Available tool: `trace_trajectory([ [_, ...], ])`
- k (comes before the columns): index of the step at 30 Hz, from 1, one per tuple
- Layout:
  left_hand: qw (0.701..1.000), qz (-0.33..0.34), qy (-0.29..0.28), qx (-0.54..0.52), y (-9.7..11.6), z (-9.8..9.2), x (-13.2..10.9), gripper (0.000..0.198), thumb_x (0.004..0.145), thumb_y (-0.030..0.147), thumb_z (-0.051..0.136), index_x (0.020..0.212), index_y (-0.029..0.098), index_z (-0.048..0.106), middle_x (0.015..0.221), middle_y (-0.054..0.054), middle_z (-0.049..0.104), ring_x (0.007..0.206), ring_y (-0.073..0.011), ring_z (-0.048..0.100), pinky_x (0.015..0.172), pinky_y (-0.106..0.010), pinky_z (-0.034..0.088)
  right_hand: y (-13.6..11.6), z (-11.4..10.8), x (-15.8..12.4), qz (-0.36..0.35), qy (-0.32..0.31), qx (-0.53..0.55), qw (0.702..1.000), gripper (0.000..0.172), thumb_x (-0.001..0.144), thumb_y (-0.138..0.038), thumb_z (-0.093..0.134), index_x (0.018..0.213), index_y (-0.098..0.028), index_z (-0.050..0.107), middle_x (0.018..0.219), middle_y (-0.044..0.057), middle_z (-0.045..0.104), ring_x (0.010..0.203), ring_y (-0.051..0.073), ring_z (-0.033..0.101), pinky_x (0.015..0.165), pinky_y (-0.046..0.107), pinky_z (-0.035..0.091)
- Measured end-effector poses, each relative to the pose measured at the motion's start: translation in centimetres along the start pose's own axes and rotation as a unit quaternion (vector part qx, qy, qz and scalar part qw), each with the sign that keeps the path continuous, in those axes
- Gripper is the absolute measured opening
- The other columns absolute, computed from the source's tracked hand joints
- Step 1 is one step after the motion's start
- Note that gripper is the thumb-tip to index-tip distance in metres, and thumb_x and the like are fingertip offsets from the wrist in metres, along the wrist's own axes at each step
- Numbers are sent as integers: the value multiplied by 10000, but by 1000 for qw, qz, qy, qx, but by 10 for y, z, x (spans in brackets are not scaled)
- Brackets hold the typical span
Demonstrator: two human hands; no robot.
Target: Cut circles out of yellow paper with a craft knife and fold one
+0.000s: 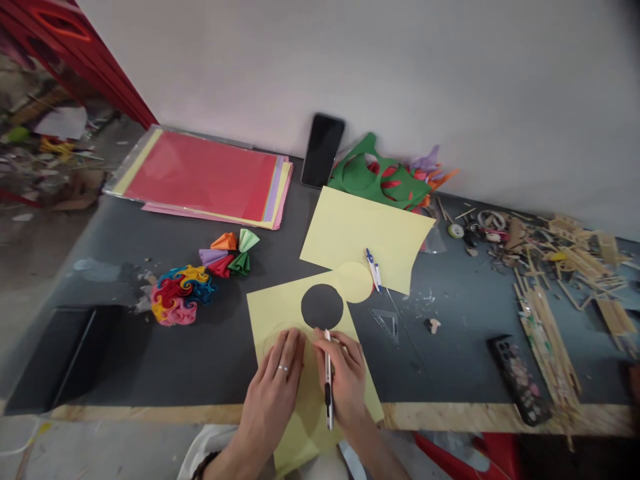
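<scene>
A yellow paper sheet (275, 300) with a round hole cut through it lies at the table's front edge, its lower end hanging over. My left hand (274, 380), a ring on one finger, rests flat on the sheet below the hole, fingers stretched out. Faint curved lines show around its fingertips. My right hand (346, 373) grips a slim white and black utility knife (329, 390) over the sheet. Its blade tip is too small to make out. A cut yellow paper disc (356, 282) lies just beyond the hole, overlapping the sheet's edge.
Behind lies another yellow sheet (360, 230) with a compass (373, 270) on it, near a clear set square (386, 325). Packed coloured paper (205, 173), folded pieces (230, 253) and paper swirls (180, 293) sit left. Wooden sticks (547, 340) and a phone (520, 380) are right.
</scene>
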State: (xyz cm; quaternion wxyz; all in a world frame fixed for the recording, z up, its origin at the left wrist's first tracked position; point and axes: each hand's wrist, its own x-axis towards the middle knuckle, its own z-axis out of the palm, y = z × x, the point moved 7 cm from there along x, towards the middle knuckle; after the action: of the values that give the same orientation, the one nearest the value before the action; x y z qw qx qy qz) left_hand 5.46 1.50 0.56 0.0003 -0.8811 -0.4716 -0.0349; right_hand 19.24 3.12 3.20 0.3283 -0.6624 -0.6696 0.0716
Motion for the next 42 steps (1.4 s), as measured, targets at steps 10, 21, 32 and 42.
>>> trace_trajectory([
  [10,999,-22,11,29,9,1,-3,596,868,86,546,1458,123,621,1546,-175,601,1303,-293,663,1030,-407,644,-1,4,3,-64,37,-24,997,226,968,-66,623,976,-263,733,923,-36,859,815,159,805,829,356,541],
  [21,993,-83,75,-34,3,-20,-4,425,1002,302,536,1372,168,695,1165,-124,791,1052,-278,713,851,-421,598,-10,-4,25,-181,-31,19,983,266,939,-36,627,971,-294,685,1031,-77,861,1005,155,811,892,364,526],
  [32,989,-42,114,-84,3,-25,-13,351,1005,321,579,1306,223,731,1350,-84,765,1269,-277,686,1006,-416,572,-24,1,53,-296,-88,74,948,198,964,-83,662,871,-258,675,964,-73,858,1032,105,790,841,306,538],
  [42,994,-15,87,-58,2,-11,2,402,999,273,537,1358,146,666,1572,-161,601,1484,-302,545,1162,-461,537,9,-2,57,-121,-54,117,984,444,980,-134,624,1413,-231,639,1133,58,835,994,193,777,832,334,631],
])
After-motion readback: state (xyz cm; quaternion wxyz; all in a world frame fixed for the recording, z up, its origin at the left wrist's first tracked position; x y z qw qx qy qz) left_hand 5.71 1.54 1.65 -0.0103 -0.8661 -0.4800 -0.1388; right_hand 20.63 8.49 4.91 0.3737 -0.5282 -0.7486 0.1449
